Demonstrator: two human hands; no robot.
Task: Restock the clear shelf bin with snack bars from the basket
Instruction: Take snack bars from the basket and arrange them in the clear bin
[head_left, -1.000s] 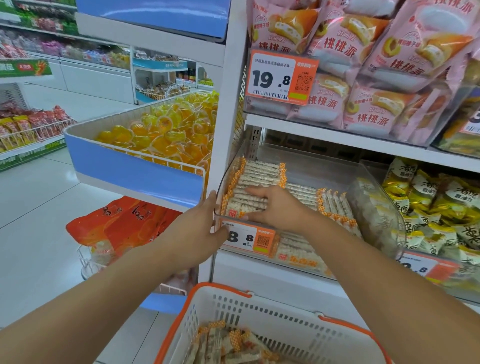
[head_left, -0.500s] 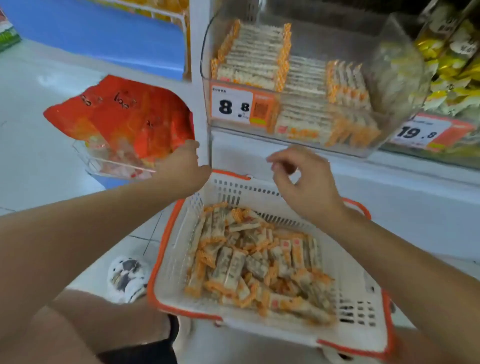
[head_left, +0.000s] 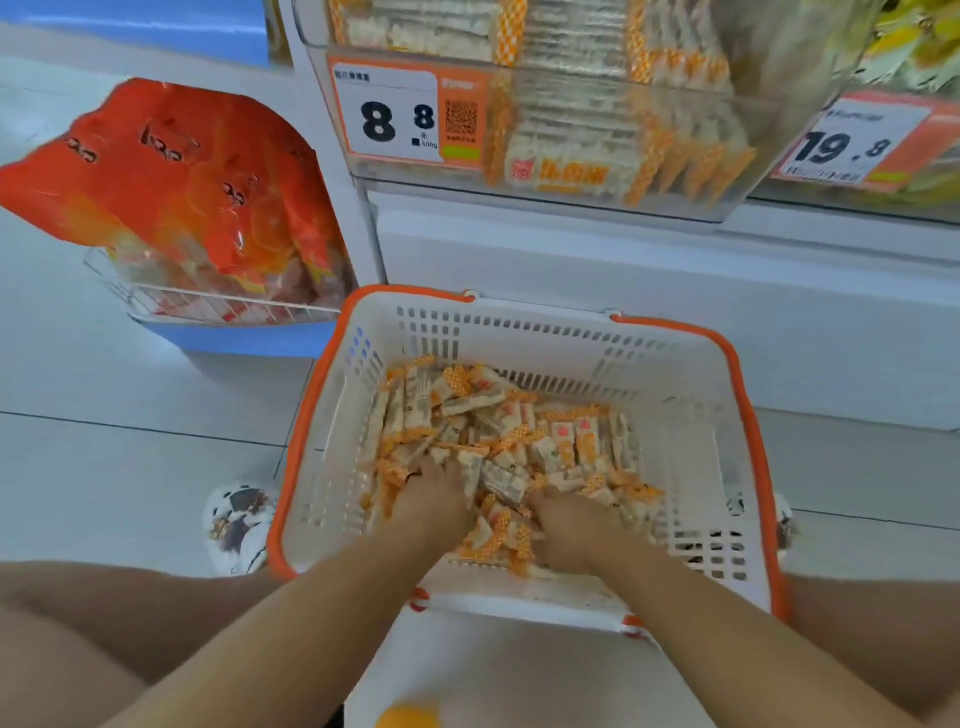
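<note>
Both hands reach down into the white basket with the orange rim, which stands on the pale tiled floor in front of the shelf unit. Left hand lies palm-down on the near left part of the heap of snack bars, its fingers pushed in among the wrappers; whether they hold a bar cannot be told. Right hand lies just beside it to the right, likewise sunk into the heap, fingertips hidden under the bars, so its grip cannot be told either. Loose bars in white and orange wrappers cover the basket floor, thickest toward the near side. Above and behind the basket, the clear shelf bin sits on the white shelf and carries ordered rows of the same bars, packed side by side behind its transparent front wall. An orange-edged price tag reading 8.8 is fixed to the left of the bin's front; a second tag reading 19.8 hangs on the neighbouring bin to the right. At upper left, orange snack bags rest in a low wire tray with a blue base. A patterned shoe shows just left of the basket.
</note>
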